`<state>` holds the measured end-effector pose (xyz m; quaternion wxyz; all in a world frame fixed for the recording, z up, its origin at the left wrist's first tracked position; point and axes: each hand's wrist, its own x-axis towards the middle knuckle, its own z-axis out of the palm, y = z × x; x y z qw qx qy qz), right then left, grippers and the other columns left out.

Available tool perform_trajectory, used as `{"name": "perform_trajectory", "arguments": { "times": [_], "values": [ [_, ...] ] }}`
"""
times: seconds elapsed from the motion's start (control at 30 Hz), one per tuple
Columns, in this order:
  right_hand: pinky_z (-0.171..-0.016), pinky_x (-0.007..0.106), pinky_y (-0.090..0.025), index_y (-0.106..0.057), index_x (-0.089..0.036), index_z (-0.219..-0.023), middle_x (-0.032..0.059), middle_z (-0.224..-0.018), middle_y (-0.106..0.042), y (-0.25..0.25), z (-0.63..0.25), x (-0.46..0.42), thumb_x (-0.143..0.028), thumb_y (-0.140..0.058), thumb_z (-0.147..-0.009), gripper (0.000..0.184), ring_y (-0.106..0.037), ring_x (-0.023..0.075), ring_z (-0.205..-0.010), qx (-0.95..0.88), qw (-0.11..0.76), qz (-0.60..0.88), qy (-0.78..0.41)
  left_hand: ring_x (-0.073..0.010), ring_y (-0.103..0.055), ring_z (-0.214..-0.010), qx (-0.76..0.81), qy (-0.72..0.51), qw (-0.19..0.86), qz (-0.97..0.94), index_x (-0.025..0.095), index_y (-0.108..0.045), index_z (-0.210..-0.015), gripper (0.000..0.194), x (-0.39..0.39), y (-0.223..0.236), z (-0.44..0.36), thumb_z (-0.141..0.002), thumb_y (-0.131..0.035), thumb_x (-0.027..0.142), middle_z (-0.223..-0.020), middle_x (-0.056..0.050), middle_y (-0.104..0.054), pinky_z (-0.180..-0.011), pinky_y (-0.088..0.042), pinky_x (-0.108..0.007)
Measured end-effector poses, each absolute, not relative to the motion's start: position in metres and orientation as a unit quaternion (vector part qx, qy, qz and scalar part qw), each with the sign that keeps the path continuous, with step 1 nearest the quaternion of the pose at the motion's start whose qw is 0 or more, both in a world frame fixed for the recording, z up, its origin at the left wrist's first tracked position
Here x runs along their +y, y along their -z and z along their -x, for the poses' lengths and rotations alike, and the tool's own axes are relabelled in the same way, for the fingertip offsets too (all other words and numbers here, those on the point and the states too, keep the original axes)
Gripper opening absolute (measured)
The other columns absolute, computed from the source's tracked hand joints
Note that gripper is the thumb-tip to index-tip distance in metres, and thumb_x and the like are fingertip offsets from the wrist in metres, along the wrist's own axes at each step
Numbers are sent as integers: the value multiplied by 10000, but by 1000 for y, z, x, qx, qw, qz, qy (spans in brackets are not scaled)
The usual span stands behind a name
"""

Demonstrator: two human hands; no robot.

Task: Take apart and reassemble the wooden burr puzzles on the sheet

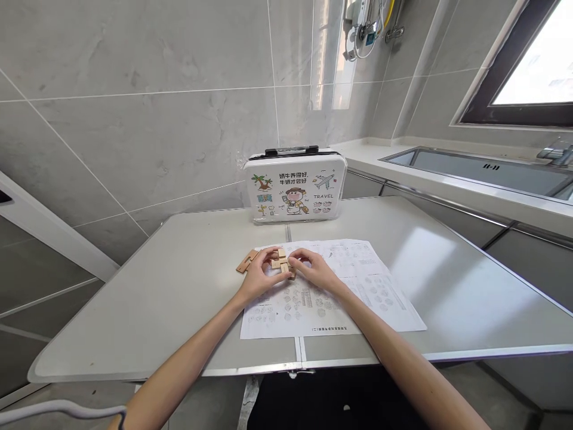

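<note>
Between my two hands is a small wooden interlocking puzzle (282, 263) made of pale crossed blocks. My left hand (261, 273) curls round its left side, thumb low and fingers over the top. From the right, my right hand (314, 270) pinches the puzzle with thumb and forefinger. Parts of the blocks are hidden by the fingers. Just left of my left hand lies a flat brown wooden piece (247, 261) with a cut-out, partly on the paper's edge. Beneath both hands spreads a white instruction sheet (333, 313) printed with small diagrams.
The pale folding table (192, 251) has a seam and a metal front edge. At its back stands a white cartoon-printed case (293, 188) with a black handle. A counter with a sink (483, 170) runs along the right, and a grey tiled wall (134, 60) rises behind.
</note>
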<state>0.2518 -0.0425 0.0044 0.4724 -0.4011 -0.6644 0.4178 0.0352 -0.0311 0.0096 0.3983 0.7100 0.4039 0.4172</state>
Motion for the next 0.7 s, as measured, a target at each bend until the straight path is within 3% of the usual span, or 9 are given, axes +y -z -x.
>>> {"name": "perform_trajectory", "arguments": {
  "times": [0.2, 0.37, 0.53, 0.7],
  "values": [
    [-763, 328, -490, -657, -207, -960, 28, -890, -694, 3, -250, -38, -603, -621, -954, 397, -618, 183, -798, -632, 484, 398, -457, -272, -688, -1154, 426, -406, 337, -735, 246, -605, -1345, 698, -31, -8, -38, -745, -919, 418, -1232, -109, -698, -1021, -561, -444],
    [-722, 322, -492, -623, -225, -951, 9, -830, -651, 1, -253, -35, -673, -625, -928, 449, -587, 172, -723, -584, 524, 401, -473, -264, -677, -1078, 441, -392, 262, -764, 243, -628, -1289, 634, -30, -6, -38, -760, -893, 472, -1175, -85, -699, -945, -560, -429],
    [-772, 368, -503, -627, -230, -930, 66, -908, -715, 7, -258, -31, -646, -536, -977, 429, -638, 229, -797, -547, 541, 535, -349, -317, -583, -1186, 459, -371, 145, -794, 245, -680, -1139, 543, -26, -2, -35, -721, -909, 505, -1190, -80, -673, -1050, -488, -503],
    [-716, 368, -446, -607, -241, -962, 87, -963, -747, 13, -259, -32, -452, -504, -1025, 243, -670, 261, -837, -556, 463, 650, -233, -334, -513, -1238, 463, -341, 112, -810, 253, -690, -1121, 517, -27, -1, -34, -745, -883, 552, -1259, -82, -633, -1083, -451, -531]
  ]
}}
